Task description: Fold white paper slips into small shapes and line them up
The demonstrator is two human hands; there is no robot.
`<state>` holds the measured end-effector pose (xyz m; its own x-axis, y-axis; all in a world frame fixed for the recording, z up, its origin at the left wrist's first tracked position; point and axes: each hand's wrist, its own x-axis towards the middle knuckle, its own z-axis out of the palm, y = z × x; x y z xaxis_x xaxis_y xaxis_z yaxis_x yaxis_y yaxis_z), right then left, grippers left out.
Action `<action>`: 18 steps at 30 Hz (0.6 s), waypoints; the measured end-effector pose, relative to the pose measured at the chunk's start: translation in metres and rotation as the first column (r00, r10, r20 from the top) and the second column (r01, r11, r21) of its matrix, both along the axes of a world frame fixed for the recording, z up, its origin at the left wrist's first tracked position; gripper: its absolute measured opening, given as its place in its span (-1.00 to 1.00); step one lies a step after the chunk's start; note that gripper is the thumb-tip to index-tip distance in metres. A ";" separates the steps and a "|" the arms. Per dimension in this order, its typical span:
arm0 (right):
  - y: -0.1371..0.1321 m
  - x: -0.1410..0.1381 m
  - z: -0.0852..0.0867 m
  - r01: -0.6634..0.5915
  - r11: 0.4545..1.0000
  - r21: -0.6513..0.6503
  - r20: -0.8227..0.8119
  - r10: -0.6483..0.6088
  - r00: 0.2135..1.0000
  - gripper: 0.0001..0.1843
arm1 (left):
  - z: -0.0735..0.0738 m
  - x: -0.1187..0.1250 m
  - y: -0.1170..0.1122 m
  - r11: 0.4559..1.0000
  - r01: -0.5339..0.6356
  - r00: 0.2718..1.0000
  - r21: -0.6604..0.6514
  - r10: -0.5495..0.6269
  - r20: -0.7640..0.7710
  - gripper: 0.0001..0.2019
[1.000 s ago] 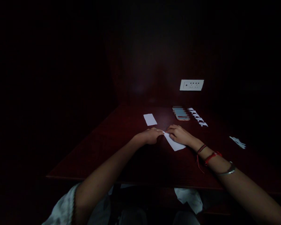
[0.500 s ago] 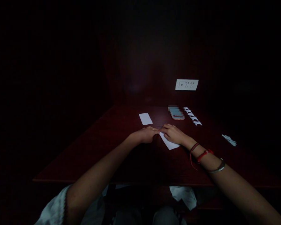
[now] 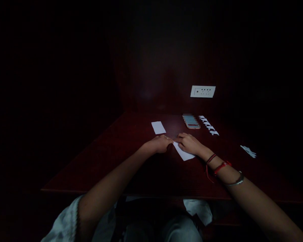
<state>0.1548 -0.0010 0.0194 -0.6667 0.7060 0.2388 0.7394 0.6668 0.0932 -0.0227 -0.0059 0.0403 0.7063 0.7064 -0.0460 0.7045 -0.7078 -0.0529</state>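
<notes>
Though partly under hands (image 3: 161, 144) (image 3: 190, 144), white paper (image 3: 183, 154) aslant, far-left to near-right lengthwise.

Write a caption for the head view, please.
Left hand and right hand at the far end of a white paper sheet, smartphone beyond.

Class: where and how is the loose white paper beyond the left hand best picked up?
Perhaps take the loose white paper by its near edge, from the near side. It lies flat on the table, so that edge may need lifting before a pinch. The left hand is nearest.
</notes>
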 end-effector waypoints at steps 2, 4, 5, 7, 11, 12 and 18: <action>0.000 0.001 0.001 0.000 1.000 0.007 0.003 0.000 1.000 -0.67 | 0.001 0.001 -0.001 1.000 -0.014 1.000 -0.006 0.014 -0.006 -0.60; 0.000 0.002 0.001 -0.004 1.000 0.011 0.004 0.004 1.000 -0.68 | 0.002 0.000 -0.001 1.000 -0.017 1.000 -0.019 0.017 0.000 -0.62; 0.000 0.003 0.002 -0.008 1.000 0.012 0.003 0.008 1.000 -0.68 | 0.002 0.000 -0.001 1.000 -0.014 1.000 -0.027 0.014 0.005 -0.63; 0.001 0.004 0.002 -0.014 1.000 0.014 -0.003 0.014 1.000 -0.69 | 0.002 -0.001 0.000 0.999 -0.004 1.000 -0.036 0.005 0.015 -0.64; 0.002 0.007 0.003 -0.019 1.000 0.006 -0.013 0.020 1.000 -0.69 | -0.001 -0.003 0.003 0.999 -0.005 1.000 -0.047 0.005 0.009 -0.63; 0.002 0.007 0.003 -0.021 1.000 0.005 -0.015 0.021 1.000 -0.69 | -0.002 -0.003 0.004 0.999 -0.005 1.000 -0.048 0.005 0.012 -0.62; 0.000 0.011 0.006 -0.013 1.000 0.000 -0.018 0.013 1.000 -0.71 | -0.005 -0.006 0.007 0.999 0.009 0.998 -0.037 -0.007 0.055 -0.61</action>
